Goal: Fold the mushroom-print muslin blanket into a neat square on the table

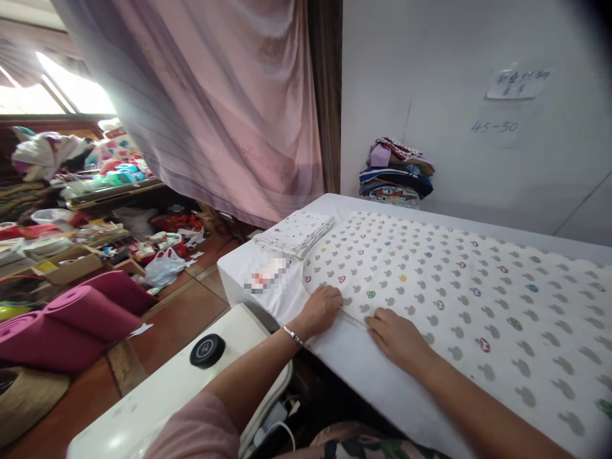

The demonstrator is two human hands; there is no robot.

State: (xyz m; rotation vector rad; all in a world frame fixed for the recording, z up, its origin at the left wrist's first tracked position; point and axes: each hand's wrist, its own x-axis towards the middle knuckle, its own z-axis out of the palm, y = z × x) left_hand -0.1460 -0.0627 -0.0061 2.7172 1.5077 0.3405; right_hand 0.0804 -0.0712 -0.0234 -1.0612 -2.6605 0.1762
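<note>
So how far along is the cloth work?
Already done, it seems: the folded stack at the table's left end. In hand: the grey-patterned cloth, with the left hand and right hand at its near edge. Left, I'd judge: all its folding, since it lies spread flat with no clear fold visible.

A pink curtain (248,95) hangs in long folds. To its right stands a plain pale wall (459,166) with a paper sign (514,85) taped up high. Left of the curtain, bright daylight comes through a window (71,86). Below and left of it, red-brown floor tiles (167,319) run past cluttered boxes (71,264) and rolled pink mats (71,319). Right of and below the curtain is a white-covered surface (335,203).
</note>
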